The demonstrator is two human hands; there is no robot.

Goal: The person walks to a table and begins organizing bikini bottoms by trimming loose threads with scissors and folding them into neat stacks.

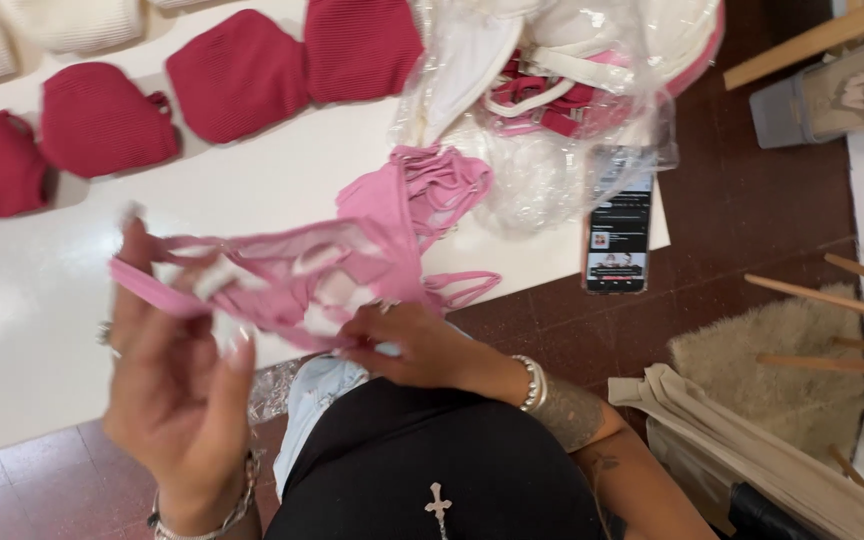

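Both hands lift one pink strappy garment [292, 275] just above the near edge of the white table [42, 330]. The left hand [177, 385] is raised with fingers fairly spread, a strap of the garment caught between thumb and fingers (motion blur hides the exact grip). The right hand [417, 350] pinches the garment's lower edge, fingers curled together beneath the cloth. A second pink piece [422, 190] lies bunched on the table just behind the held one, its thin straps trailing toward the near edge.

Along the far edge run four crimson ribbed pieces [237, 75] in a row, and beyond them at the far left corner two cream ribbed pieces [72, 20] can be counted, both cut off by the frame. One clear plastic bag [542, 110] stuffed with white and pink garments sits at the table's right edge. One phone [617, 240], screen lit, lies at the right near corner, overhanging the tiled floor [752, 210].
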